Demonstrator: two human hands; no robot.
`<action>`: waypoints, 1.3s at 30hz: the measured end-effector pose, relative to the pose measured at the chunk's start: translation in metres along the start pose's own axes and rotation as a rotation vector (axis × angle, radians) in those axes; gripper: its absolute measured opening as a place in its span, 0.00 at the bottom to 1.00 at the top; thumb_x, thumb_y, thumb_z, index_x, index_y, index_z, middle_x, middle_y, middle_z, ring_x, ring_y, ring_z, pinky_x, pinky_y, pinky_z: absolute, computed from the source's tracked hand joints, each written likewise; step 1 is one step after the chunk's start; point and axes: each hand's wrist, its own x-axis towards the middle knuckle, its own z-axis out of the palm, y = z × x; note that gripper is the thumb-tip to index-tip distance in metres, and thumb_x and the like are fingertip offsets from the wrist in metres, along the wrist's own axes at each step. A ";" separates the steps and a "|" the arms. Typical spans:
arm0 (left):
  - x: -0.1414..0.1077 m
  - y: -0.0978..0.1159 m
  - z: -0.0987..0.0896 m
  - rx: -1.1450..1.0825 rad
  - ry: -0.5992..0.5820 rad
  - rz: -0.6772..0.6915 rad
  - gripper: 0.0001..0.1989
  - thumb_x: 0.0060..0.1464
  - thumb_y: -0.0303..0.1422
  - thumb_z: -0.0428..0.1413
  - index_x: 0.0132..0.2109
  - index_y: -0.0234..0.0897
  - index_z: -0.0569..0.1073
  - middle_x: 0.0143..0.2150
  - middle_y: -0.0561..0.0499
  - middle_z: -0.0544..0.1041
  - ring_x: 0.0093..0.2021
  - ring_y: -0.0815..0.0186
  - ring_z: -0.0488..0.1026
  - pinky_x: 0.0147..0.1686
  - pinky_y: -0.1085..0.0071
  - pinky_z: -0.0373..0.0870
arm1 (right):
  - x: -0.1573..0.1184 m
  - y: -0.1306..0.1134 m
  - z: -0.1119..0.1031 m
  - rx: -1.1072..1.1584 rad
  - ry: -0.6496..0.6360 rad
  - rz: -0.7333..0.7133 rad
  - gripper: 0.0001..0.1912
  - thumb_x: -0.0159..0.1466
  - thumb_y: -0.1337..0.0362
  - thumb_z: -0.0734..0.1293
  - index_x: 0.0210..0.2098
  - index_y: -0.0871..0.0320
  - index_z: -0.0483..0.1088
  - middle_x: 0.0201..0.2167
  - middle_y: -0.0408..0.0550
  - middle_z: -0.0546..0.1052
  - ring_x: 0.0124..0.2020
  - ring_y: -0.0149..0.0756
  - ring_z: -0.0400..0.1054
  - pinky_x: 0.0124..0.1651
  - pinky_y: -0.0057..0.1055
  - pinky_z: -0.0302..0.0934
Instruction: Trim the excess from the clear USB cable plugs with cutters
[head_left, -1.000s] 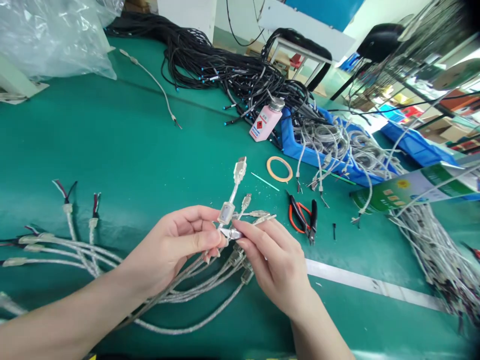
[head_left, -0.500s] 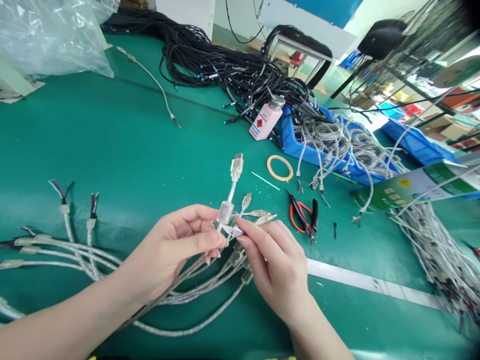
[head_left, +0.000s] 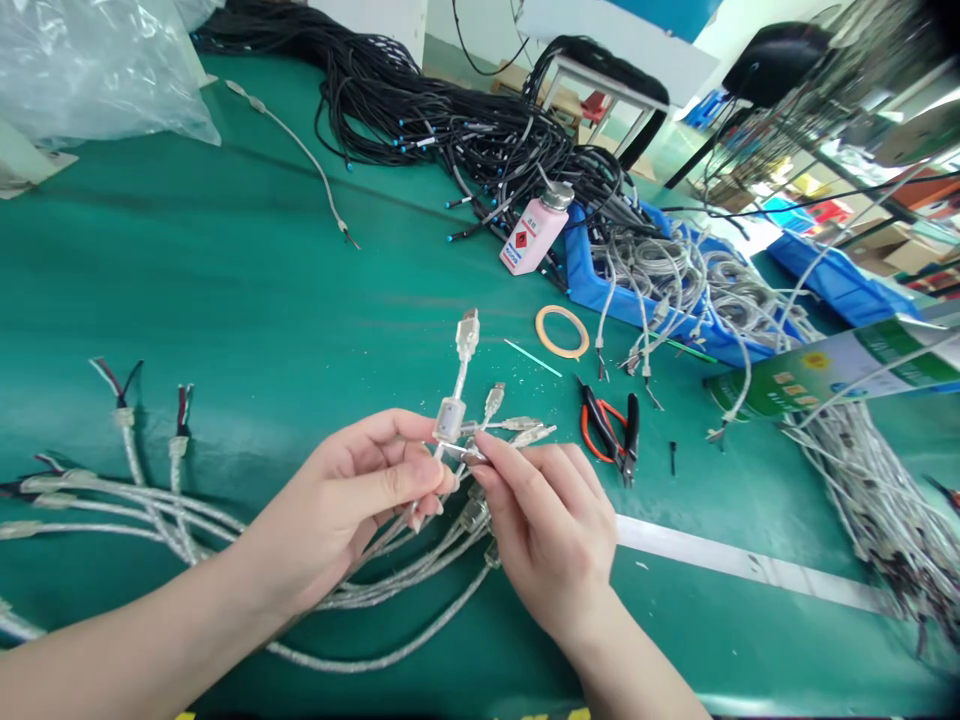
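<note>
My left hand (head_left: 367, 500) pinches a clear USB cable just below its ferrite block (head_left: 450, 419); the cable's USB plug (head_left: 467, 335) points up and away. Between the thumb and finger of my right hand (head_left: 551, 520) is a small metal blade (head_left: 466, 455), its tip against the lower edge of the block. Most of the blade is hidden by my fingers. Behind and under my hands lie several more clear cables (head_left: 360, 600) with USB plugs. Their stripped ends with coloured wires (head_left: 124, 395) rest at the left.
Cutters with orange handles (head_left: 611, 430), a tape ring (head_left: 562, 332) and a pink bottle (head_left: 536, 230) stand or lie beyond my right hand. Farther back are black cables (head_left: 450, 120) and a blue bin (head_left: 592, 285) of clear cables. A plastic bag (head_left: 105, 70) is at the upper left.
The blade has turned slightly and now looks thinner, more edge-on. The plug leans a little further left. Both hands keep their hold, and the view has shifted slightly.
</note>
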 end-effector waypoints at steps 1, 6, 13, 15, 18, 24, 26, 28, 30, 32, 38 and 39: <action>0.000 0.000 0.000 -0.004 -0.003 -0.001 0.07 0.45 0.30 0.69 0.34 0.37 0.80 0.23 0.54 0.77 0.23 0.74 0.69 0.25 0.81 0.67 | 0.000 0.001 0.000 -0.006 0.010 -0.005 0.12 0.67 0.68 0.66 0.50 0.59 0.72 0.27 0.48 0.73 0.28 0.35 0.63 0.32 0.33 0.60; -0.001 -0.001 -0.001 -0.052 -0.018 -0.048 0.07 0.46 0.28 0.68 0.34 0.36 0.79 0.24 0.53 0.78 0.23 0.75 0.70 0.25 0.82 0.68 | 0.004 0.005 -0.003 0.036 0.069 0.028 0.12 0.67 0.70 0.64 0.50 0.56 0.71 0.29 0.47 0.76 0.31 0.35 0.67 0.34 0.34 0.63; 0.000 0.000 -0.003 -0.052 0.017 -0.013 0.07 0.45 0.27 0.69 0.34 0.36 0.79 0.23 0.54 0.78 0.23 0.73 0.71 0.24 0.81 0.70 | 0.006 0.004 -0.009 0.199 -0.042 0.080 0.11 0.68 0.69 0.63 0.49 0.58 0.72 0.31 0.48 0.77 0.30 0.33 0.68 0.33 0.33 0.64; 0.000 0.000 -0.002 -0.027 0.012 0.013 0.08 0.45 0.27 0.69 0.34 0.36 0.80 0.23 0.55 0.77 0.24 0.73 0.72 0.24 0.82 0.70 | 0.006 0.002 -0.009 0.214 -0.084 0.057 0.11 0.68 0.68 0.63 0.48 0.59 0.73 0.30 0.48 0.76 0.29 0.33 0.68 0.31 0.33 0.63; 0.000 0.000 -0.002 0.026 0.010 0.053 0.07 0.46 0.27 0.68 0.35 0.37 0.81 0.23 0.56 0.76 0.24 0.74 0.72 0.26 0.83 0.71 | 0.006 0.002 -0.008 0.203 -0.109 0.040 0.11 0.68 0.68 0.63 0.48 0.62 0.74 0.28 0.49 0.76 0.28 0.33 0.67 0.29 0.32 0.63; -0.001 0.000 -0.001 0.062 0.014 0.056 0.06 0.47 0.27 0.68 0.35 0.38 0.82 0.24 0.56 0.77 0.25 0.74 0.72 0.26 0.84 0.70 | 0.006 0.003 -0.006 0.157 -0.075 0.022 0.11 0.67 0.69 0.65 0.47 0.64 0.74 0.28 0.49 0.75 0.28 0.33 0.66 0.30 0.32 0.62; -0.001 0.000 -0.001 0.056 0.016 0.048 0.06 0.47 0.28 0.68 0.35 0.38 0.82 0.24 0.55 0.77 0.24 0.74 0.72 0.26 0.83 0.70 | 0.006 0.004 -0.006 0.128 -0.062 0.005 0.11 0.67 0.69 0.65 0.47 0.64 0.74 0.27 0.49 0.75 0.27 0.33 0.66 0.30 0.32 0.62; -0.001 0.000 -0.001 0.037 0.019 0.033 0.07 0.46 0.29 0.69 0.35 0.37 0.81 0.23 0.55 0.78 0.24 0.74 0.72 0.26 0.83 0.71 | 0.006 0.004 -0.005 0.096 -0.043 -0.009 0.11 0.67 0.69 0.66 0.47 0.63 0.74 0.27 0.49 0.75 0.27 0.33 0.65 0.30 0.32 0.61; -0.001 -0.001 -0.001 0.013 0.017 0.022 0.08 0.45 0.29 0.70 0.35 0.36 0.81 0.23 0.54 0.79 0.23 0.74 0.72 0.25 0.83 0.71 | 0.005 0.004 -0.004 0.065 -0.028 -0.016 0.11 0.66 0.69 0.66 0.48 0.63 0.75 0.27 0.48 0.75 0.27 0.33 0.65 0.31 0.32 0.61; -0.001 -0.001 -0.002 -0.010 0.017 0.013 0.08 0.45 0.29 0.70 0.35 0.36 0.81 0.23 0.53 0.80 0.23 0.74 0.72 0.25 0.83 0.71 | 0.004 0.004 -0.003 0.036 -0.018 -0.022 0.11 0.66 0.68 0.67 0.48 0.62 0.75 0.27 0.48 0.75 0.28 0.33 0.64 0.31 0.32 0.61; -0.002 -0.003 -0.001 -0.032 0.007 -0.023 0.08 0.45 0.29 0.69 0.35 0.36 0.80 0.24 0.53 0.80 0.23 0.75 0.73 0.25 0.84 0.71 | 0.004 0.006 -0.004 -0.048 0.089 -0.067 0.12 0.66 0.69 0.67 0.49 0.59 0.72 0.27 0.47 0.73 0.29 0.34 0.63 0.32 0.32 0.60; -0.001 -0.003 -0.001 -0.028 0.009 -0.029 0.08 0.45 0.29 0.70 0.34 0.35 0.80 0.24 0.53 0.80 0.23 0.75 0.72 0.25 0.84 0.71 | 0.005 0.006 -0.005 -0.018 0.105 -0.055 0.12 0.66 0.69 0.66 0.50 0.60 0.72 0.28 0.47 0.73 0.30 0.34 0.63 0.33 0.33 0.60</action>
